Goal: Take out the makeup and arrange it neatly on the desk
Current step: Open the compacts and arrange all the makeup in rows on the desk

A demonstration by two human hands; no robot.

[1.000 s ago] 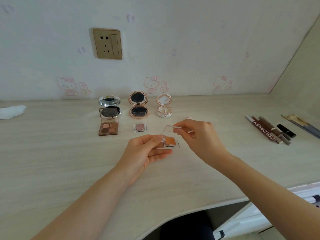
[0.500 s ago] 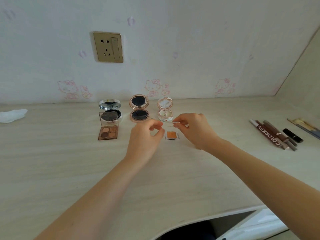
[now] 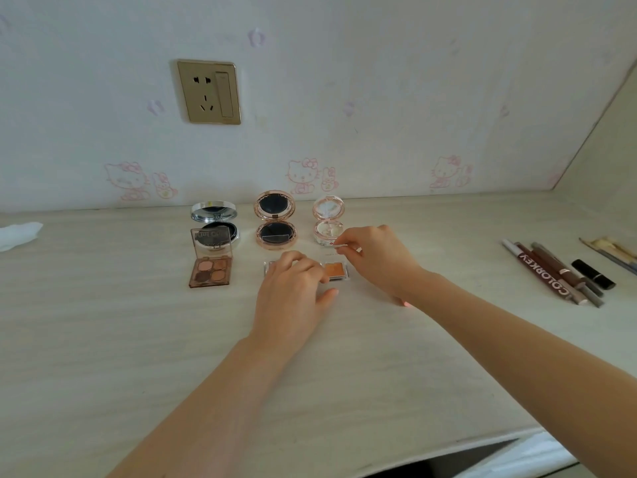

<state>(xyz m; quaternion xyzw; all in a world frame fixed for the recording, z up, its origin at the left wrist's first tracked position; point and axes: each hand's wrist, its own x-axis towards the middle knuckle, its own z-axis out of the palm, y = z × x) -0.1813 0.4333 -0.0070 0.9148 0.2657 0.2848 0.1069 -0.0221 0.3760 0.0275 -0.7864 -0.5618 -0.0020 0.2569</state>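
A small clear case with an orange pan (image 3: pixel 336 270) lies open on the desk (image 3: pixel 103 339). My right hand (image 3: pixel 375 262) pinches the top edge of its clear lid. My left hand (image 3: pixel 293 291) rests over a second small case (image 3: pixel 268 267), mostly hiding it, with fingertips at the orange case's left edge. Behind stand three open round compacts: silver (image 3: pixel 214 220), rose-gold with dark pans (image 3: pixel 275 220), and pale pink (image 3: pixel 327 220). A brown four-pan eyeshadow palette (image 3: pixel 210 262) stands open at the left.
Several brown pencils (image 3: pixel 551 274) and a black lipstick tube (image 3: pixel 593 274) lie at the right, with brushes (image 3: pixel 613 250) beyond. A white tissue (image 3: pixel 19 232) lies at the far left. The desk's front edge curves at the lower right.
The orange case went from being held up in both hands to lying on the desk beside the other small case. My left hand let go and now covers that second case.
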